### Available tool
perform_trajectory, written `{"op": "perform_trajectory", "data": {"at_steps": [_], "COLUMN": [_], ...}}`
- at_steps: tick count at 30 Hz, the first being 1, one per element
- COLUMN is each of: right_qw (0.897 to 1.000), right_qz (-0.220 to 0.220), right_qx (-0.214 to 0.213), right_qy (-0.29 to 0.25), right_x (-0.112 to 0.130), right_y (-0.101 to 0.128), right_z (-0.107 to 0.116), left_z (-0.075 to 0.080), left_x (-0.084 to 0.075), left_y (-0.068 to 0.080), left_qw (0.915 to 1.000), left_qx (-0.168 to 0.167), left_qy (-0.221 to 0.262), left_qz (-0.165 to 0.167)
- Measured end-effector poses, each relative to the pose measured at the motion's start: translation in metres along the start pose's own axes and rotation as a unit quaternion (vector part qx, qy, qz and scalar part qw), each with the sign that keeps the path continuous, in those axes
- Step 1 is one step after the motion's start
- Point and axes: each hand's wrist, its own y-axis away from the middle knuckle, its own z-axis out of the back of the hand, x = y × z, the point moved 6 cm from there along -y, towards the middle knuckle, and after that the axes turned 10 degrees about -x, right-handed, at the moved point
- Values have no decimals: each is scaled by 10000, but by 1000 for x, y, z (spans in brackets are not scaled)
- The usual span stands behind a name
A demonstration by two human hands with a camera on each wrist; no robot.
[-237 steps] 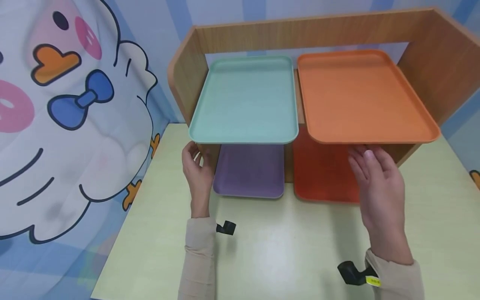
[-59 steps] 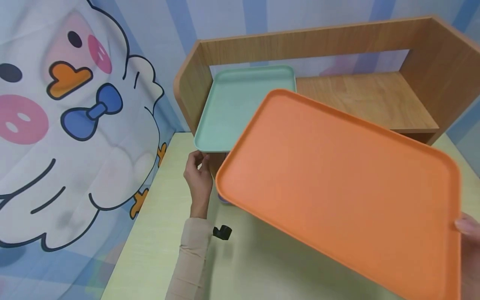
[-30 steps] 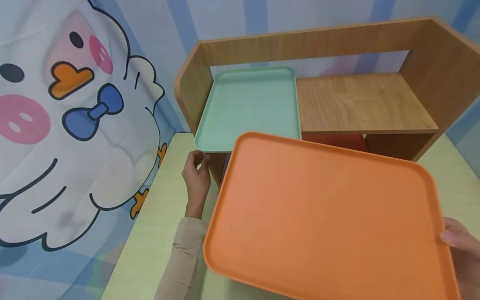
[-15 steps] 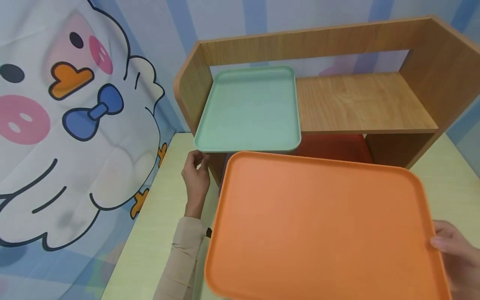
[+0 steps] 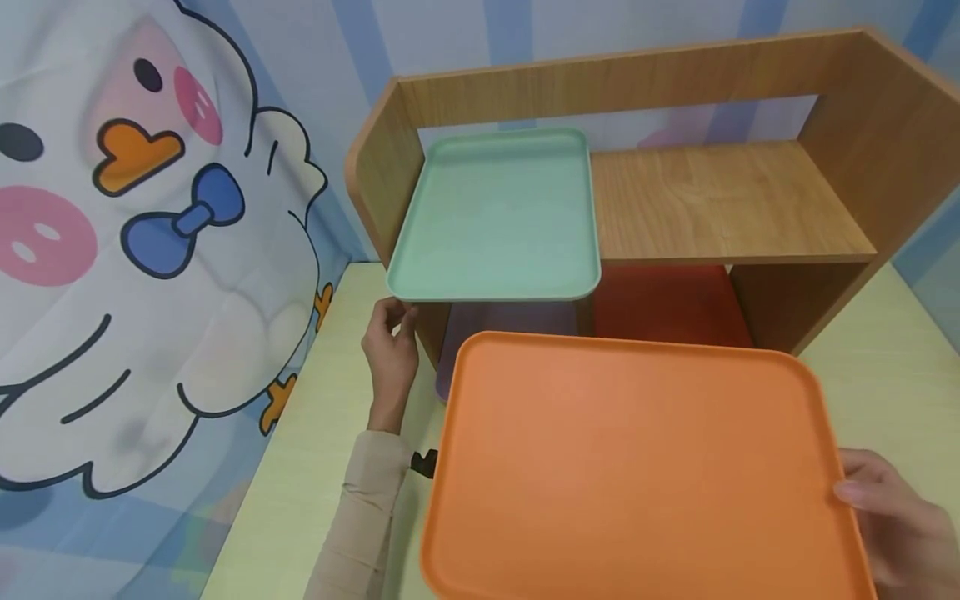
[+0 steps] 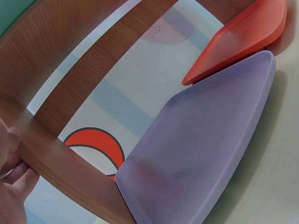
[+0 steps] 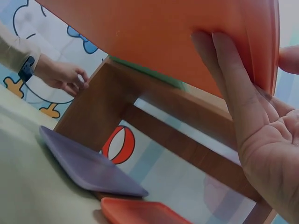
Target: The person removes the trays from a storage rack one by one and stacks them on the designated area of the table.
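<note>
An orange tray (image 5: 630,458) is held in the air in front of the shelf, roughly level. My right hand (image 5: 892,508) pinches its right edge, thumb on top and fingers (image 7: 233,70) spread along the underside. At the left, my left hand (image 5: 392,358) holds the front edge of the wooden shelf's (image 5: 738,204) left side panel, just under a mint green tray (image 5: 498,217). That tray lies on the upper board's left half. Below are a purple tray (image 6: 201,126) at left and a red tray (image 5: 667,304) at right, the purple one partly hidden in the head view.
The shelf stands on a pale yellow-green table (image 5: 300,450). Its upper right half shows bare wood. A cloth with a large cartoon chick (image 5: 172,275) hangs at the left, and blue striped cloth (image 5: 600,33) hangs behind.
The orange tray came off the upper right board into my right hand. Over the last second it moved toward me and turned straighter. My left hand stays at the side panel.
</note>
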Motion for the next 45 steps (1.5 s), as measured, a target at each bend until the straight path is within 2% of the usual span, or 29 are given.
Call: {"op": "perform_trajectory", "data": {"at_steps": [4,7,13,20,25,32,39,45], "right_qw": [9997,9995,9993,9985,9988,9983,9960,9966], "right_qz": [113,196,28,-33,-247,-516,-823,-807], "right_qx": [177,256,313,556,385,262,19,3], "right_qy": [-143,-52,178,-5,-181,-95,-341,-187], "right_x": [-10,-14,-21,-26,-29,-31,-34,-35], "right_y": [-1,-2,-6,-6,-4,-1,2,4], "right_z": [2,5,10,11,15,19,24,29], "left_z": [0,0,0,-1,-1,-1,-1,-1], "left_x": [0,0,0,2,0,1,0,0], "left_y": [-1,-2,-2,-2,-1,0,0,0], "left_qw": [10000,10000,10000,10000,10000,9999,9999,9999], "left_qx": [0,5,-7,-28,-2,46,51,68], "left_qy": [39,25,0,5,19,-121,-86,-145], "left_qz": [-28,-30,-10,-52,-32,95,55,48]}}
